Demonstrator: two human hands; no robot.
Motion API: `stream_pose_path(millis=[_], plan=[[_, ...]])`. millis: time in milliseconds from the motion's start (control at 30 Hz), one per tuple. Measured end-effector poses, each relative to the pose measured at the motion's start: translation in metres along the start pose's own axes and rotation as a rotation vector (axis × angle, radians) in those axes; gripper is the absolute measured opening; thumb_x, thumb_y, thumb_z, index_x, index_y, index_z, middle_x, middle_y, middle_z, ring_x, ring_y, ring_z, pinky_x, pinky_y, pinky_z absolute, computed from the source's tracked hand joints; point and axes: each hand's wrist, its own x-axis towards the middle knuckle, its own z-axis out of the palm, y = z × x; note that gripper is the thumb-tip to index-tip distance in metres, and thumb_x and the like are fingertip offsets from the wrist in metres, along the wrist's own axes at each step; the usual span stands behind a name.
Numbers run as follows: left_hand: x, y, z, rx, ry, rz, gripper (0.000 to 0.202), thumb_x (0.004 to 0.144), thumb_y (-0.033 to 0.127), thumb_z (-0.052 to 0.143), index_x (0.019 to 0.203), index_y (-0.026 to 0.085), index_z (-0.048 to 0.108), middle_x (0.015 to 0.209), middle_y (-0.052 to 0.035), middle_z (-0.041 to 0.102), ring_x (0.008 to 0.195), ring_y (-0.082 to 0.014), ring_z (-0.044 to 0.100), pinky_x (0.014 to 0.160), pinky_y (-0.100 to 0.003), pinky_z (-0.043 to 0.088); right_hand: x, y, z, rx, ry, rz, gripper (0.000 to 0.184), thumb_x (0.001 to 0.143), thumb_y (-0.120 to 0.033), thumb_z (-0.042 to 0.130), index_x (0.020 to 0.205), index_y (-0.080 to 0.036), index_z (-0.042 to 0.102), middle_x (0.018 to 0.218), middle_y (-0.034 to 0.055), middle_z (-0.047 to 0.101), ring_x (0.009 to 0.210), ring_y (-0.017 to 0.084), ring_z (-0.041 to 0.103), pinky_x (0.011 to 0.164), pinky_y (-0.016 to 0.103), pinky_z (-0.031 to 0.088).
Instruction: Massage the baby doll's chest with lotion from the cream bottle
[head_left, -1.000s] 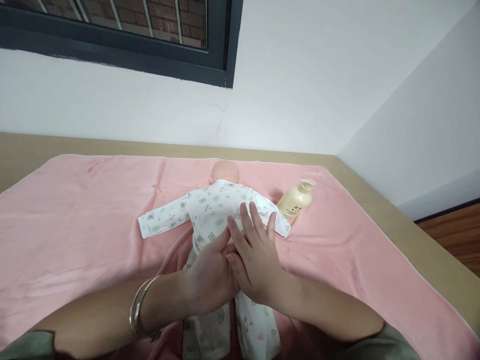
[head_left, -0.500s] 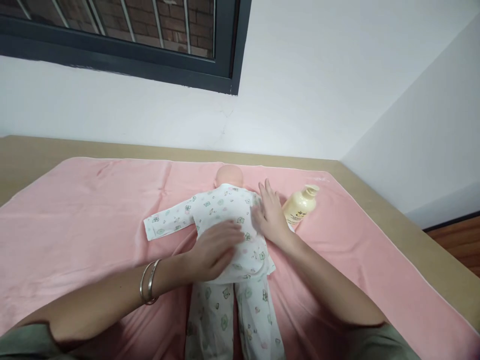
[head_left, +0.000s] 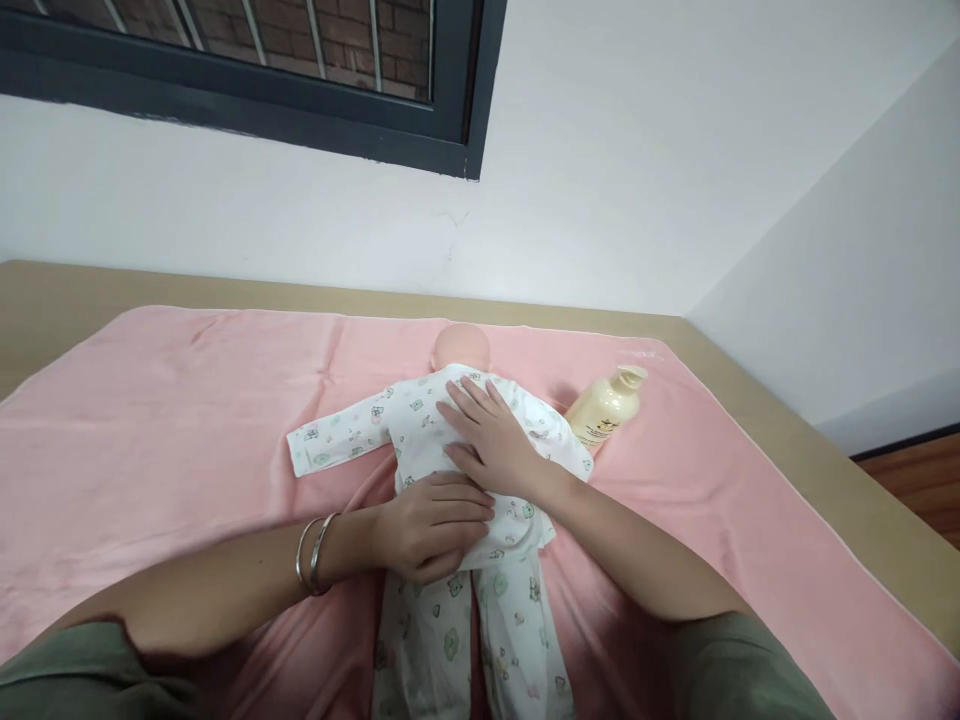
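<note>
**Two hands laid on the back of a baby doll**

At lower centre, a baby doll in printed white clothes lies, apparently face down, on a pink blanket. The right hand rests with fingers spread on its upper back; the left hand, fingers side by side, drapes lower down. Neither appears clamped on anything. Light, even pressure from flat palms should serve best, without bunching the shirt or nudging the pump bottle, right of centre.

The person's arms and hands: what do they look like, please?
The left sleeve and right sleeve are grey-green, leaving the forearms bare. Two thin, silvery bangles circle the left wrist. The left hand and right hand wear no gloves.
</note>
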Motion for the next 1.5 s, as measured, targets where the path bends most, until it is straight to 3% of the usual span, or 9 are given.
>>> stream_pose_path(millis=[133, 233, 367, 533, 700, 933, 1100, 1300, 1500], plan=[[0.001, 0.001, 0.000, -0.004, 0.023, 0.003, 0.033, 0.081, 0.018, 0.053, 0.108, 0.024, 0.070, 0.105, -0.0131, 0.075, 0.110, -0.0285, 0.067, 0.099, -0.049, 0.052, -0.020, 0.028, -0.004, 0.062, -0.013, -0.080, 0.051, 0.098, -0.038, 0.043, 0.147, -0.021, 0.041, 0.159, 0.0096, 0.028, 0.149, 0.025, 0.016, 0.119, 0.057, 0.015], [0.003, 0.002, 0.000, 0.016, -0.002, -0.028, 0.034, 0.078, 0.017, 0.052, 0.105, 0.024, 0.071, 0.102, -0.0117, 0.076, 0.108, -0.0279, 0.068, 0.100, -0.050, 0.052, -0.010, 0.043, -0.006, 0.069, 0.014, 0.057, 0.052, 0.100, -0.042, 0.041, 0.148, -0.024, 0.038, 0.159, 0.0102, 0.027, 0.149, 0.027, 0.019, 0.117, 0.060, 0.018], [0.002, 0.000, 0.000, -0.008, 0.001, -0.051, 0.031, 0.078, 0.019, 0.052, 0.101, 0.024, 0.072, 0.100, -0.0116, 0.076, 0.108, -0.0279, 0.068, 0.099, -0.050, 0.052, 0.015, 0.027, -0.001, 0.047, 0.053, 0.248, 0.053, 0.100, -0.040, 0.039, 0.148, -0.017, 0.039, 0.157, 0.0176, 0.030, 0.147, 0.032, 0.023, 0.115, 0.063, 0.021], [-0.001, -0.001, 0.000, -0.052, 0.035, -0.055, 0.026, 0.079, 0.022, 0.055, 0.099, 0.024, 0.072, 0.100, -0.0126, 0.076, 0.110, -0.0292, 0.067, 0.097, -0.051, 0.052, -0.005, 0.010, 0.007, 0.033, 0.076, 0.030, 0.051, 0.097, -0.032, 0.045, 0.145, -0.018, 0.042, 0.157, 0.0144, 0.031, 0.149, 0.030, 0.016, 0.116, 0.063, 0.018], [0.000, 0.000, 0.000, -0.057, 0.087, 0.005, 0.026, 0.080, 0.021, 0.054, 0.100, 0.025, 0.071, 0.096, -0.0115, 0.076, 0.104, -0.0278, 0.069, 0.094, -0.049, 0.053, -0.035, 0.037, 0.005, 0.121, 0.080, -0.112, 0.048, 0.098, -0.035, 0.040, 0.144, -0.023, 0.045, 0.158, 0.0097, 0.032, 0.148, 0.025, 0.021, 0.118, 0.057, 0.020], [0.002, -0.001, -0.001, -0.079, 0.038, -0.051, 0.022, 0.081, 0.026, 0.056, 0.094, 0.026, 0.073, 0.090, -0.0109, 0.076, 0.096, -0.0270, 0.071, 0.093, -0.049, 0.054, 0.019, 0.025, -0.004, 0.054, 0.034, 0.244, 0.052, 0.100, -0.040, 0.039, 0.144, -0.013, 0.044, 0.155, 0.0200, 0.034, 0.147, 0.033, 0.023, 0.115, 0.064, 0.020], [0.001, -0.002, 0.001, -0.100, 0.099, 0.025, 0.023, 0.080, 0.021, 0.057, 0.099, 0.024, 0.070, 0.086, -0.0117, 0.075, 0.094, -0.0277, 0.071, 0.087, -0.046, 0.056, 0.012, -0.001, 0.000, 0.003, 0.038, 0.005, 0.044, 0.095, -0.032, 0.050, 0.136, -0.016, 0.054, 0.154, 0.0129, 0.038, 0.148, 0.031, 0.018, 0.119, 0.059, 0.014], [0.013, 0.000, 0.001, -0.015, 0.262, 0.221, 0.026, 0.072, 0.010, 0.055, 0.095, 0.018, 0.062, 0.075, -0.0092, 0.072, 0.080, -0.0237, 0.072, 0.076, -0.038, 0.059, -0.027, 0.023, 0.002, 0.125, 0.048, -0.151, 0.038, 0.097, -0.027, 0.046, 0.133, -0.027, 0.059, 0.153, 0.0023, 0.042, 0.149, 0.027, 0.016, 0.120, 0.059, 0.009], [0.015, 0.003, 0.000, -0.009, 0.253, 0.186, 0.022, 0.072, 0.012, 0.054, 0.092, 0.019, 0.061, 0.075, -0.0093, 0.073, 0.078, -0.0226, 0.072, 0.076, -0.036, 0.060, 0.015, 0.026, 0.000, 0.063, 0.003, 0.161, 0.055, 0.099, -0.037, 0.044, 0.149, -0.016, 0.038, 0.158, 0.0163, 0.028, 0.148, 0.035, 0.017, 0.115, 0.067, 0.014]])
